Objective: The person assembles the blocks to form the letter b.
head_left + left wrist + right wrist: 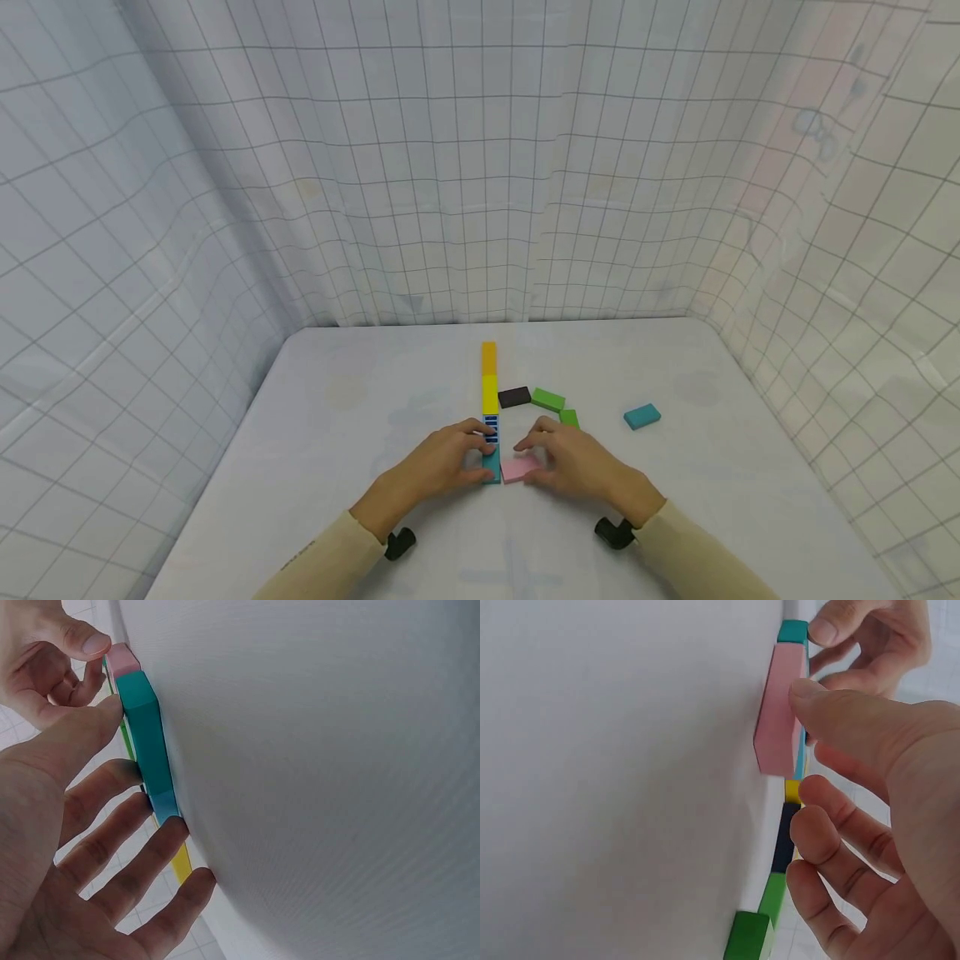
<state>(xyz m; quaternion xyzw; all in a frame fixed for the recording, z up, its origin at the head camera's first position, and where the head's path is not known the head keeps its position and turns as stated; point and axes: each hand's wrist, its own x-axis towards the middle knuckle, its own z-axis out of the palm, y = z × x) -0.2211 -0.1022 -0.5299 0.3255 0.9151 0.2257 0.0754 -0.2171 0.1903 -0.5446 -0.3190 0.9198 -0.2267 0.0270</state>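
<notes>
My left hand [450,454] rests its thumb and fingertips along a teal block [150,742], the near end of a straight row. Beyond it are a block with blue and white bars [491,427], a yellow block [490,393] and an orange block [489,358]. At the row's right, my right hand [573,462] holds a pink block [776,712] by thumb and index finger, its other fingers spread. The pink block's left end meets the teal block's side near its front. The right index fingertip is hidden in the right wrist view.
A black block [514,397] lies right of the yellow block, followed by two green blocks [548,400] curving toward the right hand. Farther right, a separate teal block [642,416] lies on the white table [360,392]. White gridded sheets [465,208] hang around the table.
</notes>
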